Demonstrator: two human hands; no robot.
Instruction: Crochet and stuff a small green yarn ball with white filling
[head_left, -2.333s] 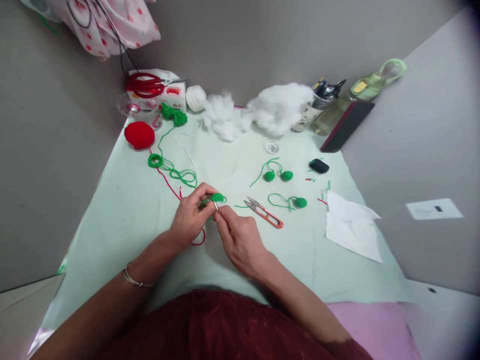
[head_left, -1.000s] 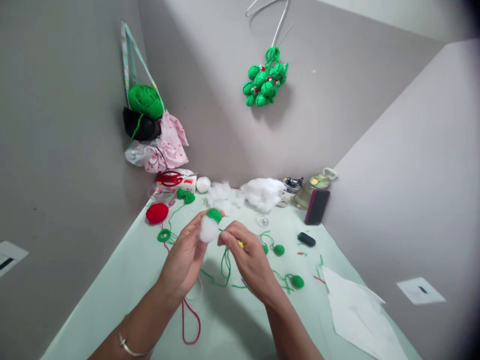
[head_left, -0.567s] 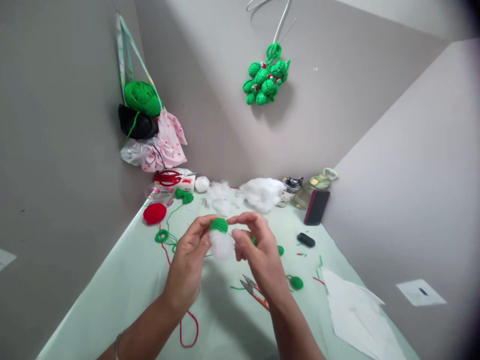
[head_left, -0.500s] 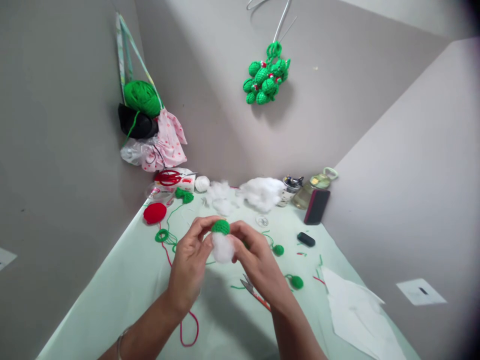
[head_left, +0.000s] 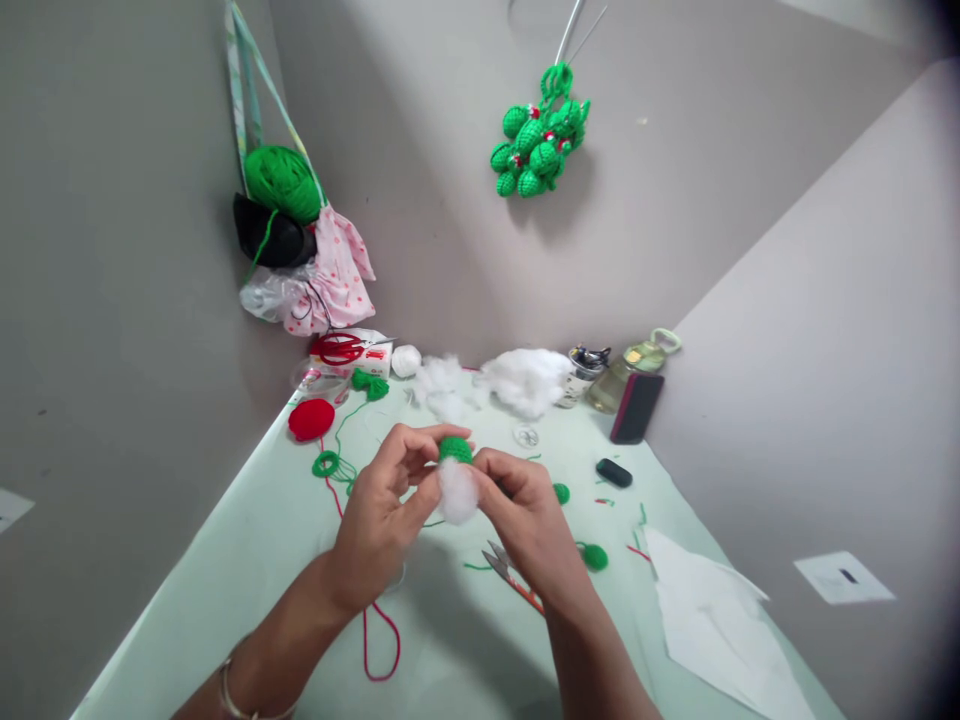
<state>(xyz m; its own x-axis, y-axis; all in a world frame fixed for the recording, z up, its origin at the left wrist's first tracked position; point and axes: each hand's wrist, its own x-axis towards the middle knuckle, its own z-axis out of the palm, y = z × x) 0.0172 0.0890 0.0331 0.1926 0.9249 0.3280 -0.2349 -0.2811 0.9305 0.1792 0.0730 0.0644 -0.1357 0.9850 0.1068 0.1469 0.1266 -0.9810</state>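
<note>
A small green crocheted piece is held between both hands above the table, with a tuft of white stuffing bulging from its lower side. My left hand pinches the piece from the left, its index finger stretched along the top edge and its thumb against the stuffing. On the other side, my right hand has its thumb and fingers closed on the piece and the tuft. Beneath the right hand lie small orange-handled scissors, partly covered by it. Green crocheted balls rest to the right.
Red yarn, red-handled scissors and green yarn lie at the back left. White stuffing, a phone and a bottle stand behind. White sheets lie right. Green crocheted pieces hang on the wall.
Both hands and the green piece have shifted slightly right in view. The left index finger now reaches farther across the top, and the green piece looks tilted differently.
</note>
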